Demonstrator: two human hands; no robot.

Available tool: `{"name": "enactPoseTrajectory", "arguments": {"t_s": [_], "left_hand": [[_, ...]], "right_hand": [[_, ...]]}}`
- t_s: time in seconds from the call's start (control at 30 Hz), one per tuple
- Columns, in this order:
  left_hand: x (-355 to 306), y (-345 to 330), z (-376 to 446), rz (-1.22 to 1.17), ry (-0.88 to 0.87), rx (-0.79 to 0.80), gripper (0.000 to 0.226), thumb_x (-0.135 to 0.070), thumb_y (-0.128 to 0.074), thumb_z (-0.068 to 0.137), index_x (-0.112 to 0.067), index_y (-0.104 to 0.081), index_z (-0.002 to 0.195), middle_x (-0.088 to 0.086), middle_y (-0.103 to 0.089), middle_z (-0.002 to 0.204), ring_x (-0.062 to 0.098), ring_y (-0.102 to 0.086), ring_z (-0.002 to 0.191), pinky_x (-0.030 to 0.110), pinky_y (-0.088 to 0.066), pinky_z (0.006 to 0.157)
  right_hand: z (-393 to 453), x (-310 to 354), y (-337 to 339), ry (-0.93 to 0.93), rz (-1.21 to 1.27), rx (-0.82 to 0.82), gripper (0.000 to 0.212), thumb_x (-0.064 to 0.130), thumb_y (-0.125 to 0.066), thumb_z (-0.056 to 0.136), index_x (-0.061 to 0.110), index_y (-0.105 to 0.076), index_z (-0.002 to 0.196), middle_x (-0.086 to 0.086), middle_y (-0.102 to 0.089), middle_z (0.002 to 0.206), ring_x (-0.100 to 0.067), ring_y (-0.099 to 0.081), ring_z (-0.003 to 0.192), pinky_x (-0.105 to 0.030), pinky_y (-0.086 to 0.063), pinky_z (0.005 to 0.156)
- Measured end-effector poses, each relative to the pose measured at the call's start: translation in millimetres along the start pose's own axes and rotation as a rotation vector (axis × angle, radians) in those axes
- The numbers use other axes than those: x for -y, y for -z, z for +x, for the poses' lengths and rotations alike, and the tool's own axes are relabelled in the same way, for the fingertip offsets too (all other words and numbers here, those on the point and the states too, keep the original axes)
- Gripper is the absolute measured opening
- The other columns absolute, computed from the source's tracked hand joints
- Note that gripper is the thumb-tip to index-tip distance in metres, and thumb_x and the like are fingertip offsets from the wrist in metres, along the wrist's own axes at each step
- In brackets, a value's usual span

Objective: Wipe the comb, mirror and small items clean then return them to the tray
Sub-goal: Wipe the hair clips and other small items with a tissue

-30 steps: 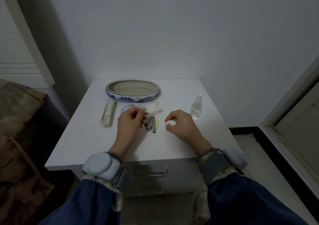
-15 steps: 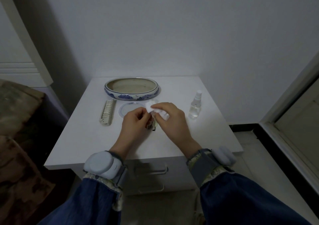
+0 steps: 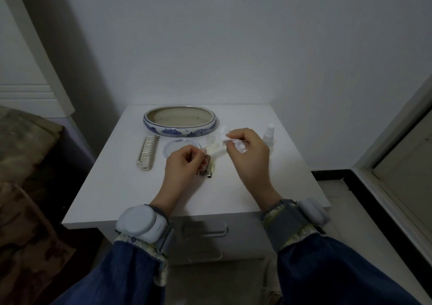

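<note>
An oval blue-and-white ceramic tray [image 3: 180, 130] stands empty at the back of the white nightstand. In front of it lie a pale comb [image 3: 147, 152] and a small round mirror [image 3: 174, 146]. My right hand [image 3: 247, 155] is shut on a crumpled white wipe [image 3: 225, 133], held above the table. My left hand [image 3: 184, 166] pinches something tiny between thumb and fingers; I cannot make out what it is. Beside and partly under that hand lie small items: a dark metal piece [image 3: 209, 173] and a pale narrow one [image 3: 216, 151].
A small clear spray bottle [image 3: 268, 135] stands at the right of the nightstand [image 3: 131, 187]. A drawer handle [image 3: 205, 231] shows below the front edge. A bed with a patterned cover [image 3: 25, 187] lies at the left, a door frame [image 3: 395, 164] at the right.
My right hand lifted the wipe off the table, met the left hand over the small items, then moved right and back. My left hand stayed near the small items.
</note>
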State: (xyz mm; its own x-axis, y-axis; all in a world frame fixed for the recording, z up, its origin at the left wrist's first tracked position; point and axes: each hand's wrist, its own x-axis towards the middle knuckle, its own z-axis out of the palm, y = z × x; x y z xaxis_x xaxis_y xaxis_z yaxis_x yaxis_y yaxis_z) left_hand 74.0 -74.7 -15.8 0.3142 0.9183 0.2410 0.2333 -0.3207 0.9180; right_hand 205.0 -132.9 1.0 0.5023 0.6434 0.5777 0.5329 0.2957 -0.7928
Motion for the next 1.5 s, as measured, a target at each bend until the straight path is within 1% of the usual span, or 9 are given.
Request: {"name": "enactPoseTrajectory", "arguments": {"t_s": [0.2, 0.47, 0.63, 0.87, 1.03, 1.13, 1.23, 1.33, 1.5], "left_hand": [[0.9, 1.6, 0.8, 0.016, -0.029, 0.016, 0.028, -0.018, -0.059, 0.091, -0.010, -0.057, 0.064, 0.000, -0.056, 0.057, 0.006, -0.048, 0.053, 0.013, -0.034, 0.052], [0.8, -0.1, -2.6, 0.001, -0.072, 0.079, 0.029, -0.016, -0.058, 0.091, -0.016, -0.057, 0.062, -0.004, -0.058, 0.059, 0.004, -0.051, 0.055, 0.011, -0.038, 0.057], [-0.4, -0.5, -3.2, 0.005, -0.038, 0.061, 0.028, -0.018, -0.058, 0.092, -0.013, -0.059, 0.064, -0.005, -0.059, 0.058, 0.000, -0.051, 0.053, 0.008, -0.039, 0.056], [1.3, -0.6, -4.3, -0.027, -0.005, 0.027, 0.028, -0.016, -0.058, 0.090, 0.002, -0.059, 0.069, 0.014, -0.060, 0.061, 0.009, -0.047, 0.056, 0.021, -0.035, 0.055], [-0.4, 0.5, -5.3, -0.026, -0.051, 0.065, 0.028, -0.016, -0.059, 0.091, -0.011, -0.059, 0.063, -0.002, -0.057, 0.057, 0.002, -0.048, 0.053, 0.010, -0.036, 0.054], [0.1, -0.6, -5.5, -0.023, -0.059, 0.066, 0.028, -0.016, -0.058, 0.091, -0.014, -0.059, 0.063, -0.003, -0.058, 0.057, 0.001, -0.049, 0.052, 0.010, -0.037, 0.055], [-4.7, 0.3, -5.6, -0.087, -0.057, 0.047, 0.028, -0.015, -0.057, 0.092, -0.008, -0.059, 0.065, 0.001, -0.058, 0.057, 0.001, -0.049, 0.049, 0.011, -0.039, 0.055], [-11.3, 0.3, -5.4, -0.222, -0.041, 0.022, 0.028, -0.011, -0.053, 0.094, -0.003, -0.059, 0.067, 0.005, -0.055, 0.057, 0.001, -0.047, 0.045, 0.010, -0.039, 0.053], [-9.3, -0.6, -3.8, -0.271, -0.008, 0.017, 0.030, -0.014, -0.053, 0.094, -0.010, -0.058, 0.064, -0.007, -0.054, 0.049, 0.001, -0.047, 0.046, 0.011, -0.039, 0.053]], "right_hand": [[-13.6, -1.6, -14.0, 0.036, 0.022, 0.286, 0.009, -0.002, -0.064, 0.079, 0.004, -0.065, 0.085, -0.001, -0.063, 0.094, -0.015, -0.061, 0.094, -0.019, -0.048, 0.086], [-10.3, -9.0, -9.5, 0.053, -0.119, 0.156, 0.009, -0.005, -0.063, 0.074, 0.002, -0.065, 0.079, -0.011, -0.066, 0.086, -0.024, -0.062, 0.088, -0.020, -0.045, 0.079], [-4.7, -10.3, -1.7, 0.003, -0.062, 0.044, 0.014, -0.009, -0.060, 0.075, 0.004, -0.063, 0.080, -0.003, -0.064, 0.088, -0.020, -0.062, 0.092, -0.017, -0.046, 0.083], [-14.4, -6.0, -10.9, 0.015, 0.042, 0.273, 0.002, 0.006, -0.067, 0.079, 0.007, -0.065, 0.081, -0.010, -0.067, 0.089, -0.015, -0.063, 0.087, -0.014, -0.048, 0.078], [-12.9, -11.1, -9.7, 0.035, -0.024, 0.206, 0.004, 0.002, -0.067, 0.078, 0.004, -0.067, 0.081, -0.010, -0.067, 0.089, -0.018, -0.063, 0.088, -0.009, -0.045, 0.079], [-12.3, -13.7, -8.9, 0.056, -0.112, 0.148, 0.010, -0.005, -0.064, 0.076, 0.003, -0.065, 0.080, -0.011, -0.066, 0.090, -0.020, -0.062, 0.089, -0.015, -0.045, 0.080], [-7.2, -14.3, -3.4, -0.051, -0.062, 0.048, 0.016, -0.009, -0.059, 0.078, 0.007, -0.062, 0.079, -0.002, -0.065, 0.087, -0.009, -0.060, 0.087, -0.008, -0.042, 0.079], [0.7, -8.5, -0.6, -0.290, 0.201, 0.080, 0.020, -0.005, -0.060, 0.083, 0.011, -0.055, 0.074, 0.004, -0.063, 0.076, 0.004, -0.059, 0.070, -0.009, -0.045, 0.069], [-1.4, 1.3, -10.0, -0.695, 0.707, 0.294, 0.019, -0.009, -0.052, 0.086, 0.006, -0.052, 0.075, -0.010, -0.065, 0.076, -0.016, -0.062, 0.073, -0.024, -0.050, 0.072]]}}
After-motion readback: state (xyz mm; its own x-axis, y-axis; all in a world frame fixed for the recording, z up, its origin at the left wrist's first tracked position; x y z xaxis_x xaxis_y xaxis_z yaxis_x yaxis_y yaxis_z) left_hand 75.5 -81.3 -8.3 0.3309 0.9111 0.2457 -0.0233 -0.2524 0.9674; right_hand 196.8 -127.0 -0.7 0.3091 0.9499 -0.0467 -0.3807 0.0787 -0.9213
